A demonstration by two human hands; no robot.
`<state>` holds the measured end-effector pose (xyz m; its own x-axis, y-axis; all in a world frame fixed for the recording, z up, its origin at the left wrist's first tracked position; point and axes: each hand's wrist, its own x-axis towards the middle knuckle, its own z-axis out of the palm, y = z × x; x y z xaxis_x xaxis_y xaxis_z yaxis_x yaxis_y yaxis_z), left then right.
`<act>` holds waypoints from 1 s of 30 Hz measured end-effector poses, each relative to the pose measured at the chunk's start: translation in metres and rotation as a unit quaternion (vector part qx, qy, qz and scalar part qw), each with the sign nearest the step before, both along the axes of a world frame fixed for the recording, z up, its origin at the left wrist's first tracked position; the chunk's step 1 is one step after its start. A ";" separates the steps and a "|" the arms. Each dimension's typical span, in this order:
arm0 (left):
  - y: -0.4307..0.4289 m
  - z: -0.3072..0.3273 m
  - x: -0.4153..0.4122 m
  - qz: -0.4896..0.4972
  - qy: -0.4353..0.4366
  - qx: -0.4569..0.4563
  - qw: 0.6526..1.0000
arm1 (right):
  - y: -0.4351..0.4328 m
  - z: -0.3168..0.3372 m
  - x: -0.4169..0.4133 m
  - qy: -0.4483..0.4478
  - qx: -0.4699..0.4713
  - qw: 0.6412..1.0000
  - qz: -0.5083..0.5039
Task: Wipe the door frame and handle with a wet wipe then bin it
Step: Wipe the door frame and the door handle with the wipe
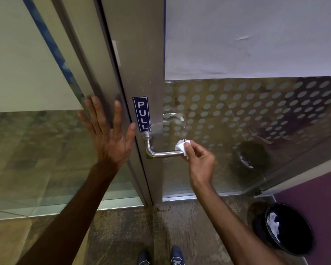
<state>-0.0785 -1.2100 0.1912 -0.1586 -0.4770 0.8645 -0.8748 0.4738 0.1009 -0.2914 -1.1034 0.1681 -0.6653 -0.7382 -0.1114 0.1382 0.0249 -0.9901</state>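
Fingers of the right hand [199,161] pinch a crumpled wet wipe [182,147] against the free end of the steel handle [161,153] — just below a blue PULL sign [141,114]. At nine o'clock, the left hand [108,131] lies spread flat on the door frame [103,60]. A black bin [287,228] stands on the floor at four o'clock — white scraps inside.

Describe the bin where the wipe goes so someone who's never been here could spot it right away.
Start at the metal door frame with the blue PULL sign, then look down and right to the floor beside the purple wall. There stands a round black bin holding crumpled white tissue. The darker shape seen in the dotted glass above it looks like its reflection, not a second bin.
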 end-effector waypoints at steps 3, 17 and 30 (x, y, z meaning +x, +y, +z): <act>0.000 0.001 0.001 -0.003 -0.004 0.003 1.000 | -0.003 0.007 0.001 -0.191 0.014 0.982 0.003; -0.002 0.002 -0.002 -0.006 -0.002 0.014 1.000 | 0.032 -0.018 0.021 0.394 -0.072 0.916 -0.029; 0.000 0.003 0.000 -0.016 0.004 0.011 1.000 | 0.000 -0.020 -0.005 0.754 -0.182 0.608 0.166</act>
<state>-0.0783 -1.2100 0.1943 -0.1674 -0.4906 0.8551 -0.8578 0.5000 0.1189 -0.2966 -1.1033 0.1481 0.3854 -0.6529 0.6520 -0.8873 -0.4562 0.0677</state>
